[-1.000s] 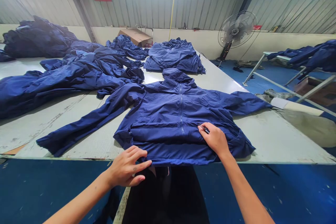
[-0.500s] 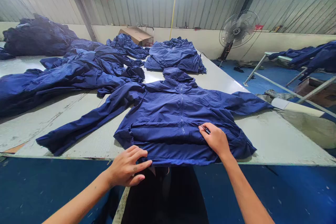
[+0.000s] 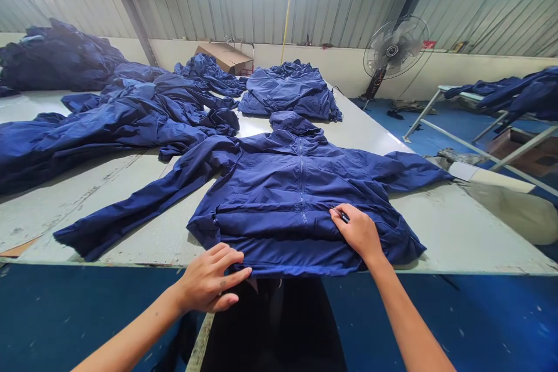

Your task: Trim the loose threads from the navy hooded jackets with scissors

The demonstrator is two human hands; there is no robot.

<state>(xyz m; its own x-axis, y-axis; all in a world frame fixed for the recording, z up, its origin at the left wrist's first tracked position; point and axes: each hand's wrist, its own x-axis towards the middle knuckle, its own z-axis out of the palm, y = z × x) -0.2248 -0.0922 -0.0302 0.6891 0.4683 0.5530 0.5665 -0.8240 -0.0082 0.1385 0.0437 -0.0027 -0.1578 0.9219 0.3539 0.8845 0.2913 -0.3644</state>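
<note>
A navy hooded zip jacket lies spread on a pale work table, its sleeves stretched out to both sides and its lower part folded over. My right hand rests on the folded front, pinching a slim dark pen with its tip at the cloth. My left hand is at the jacket's hem by the table's near edge, its fingers over the cloth. The thumb sits lower, and the grip is partly hidden.
Rumpled navy jackets lie heaped on the table's left side, and another pile lies beyond the hood. A standing fan and a cardboard box stand by the far wall. A metal-legged bench with navy garments stands right.
My hands stay nearly still on the jacket. The view has shifted slightly, so the background sits a little higher and the jacket's left-hand sleeve appears further left.
</note>
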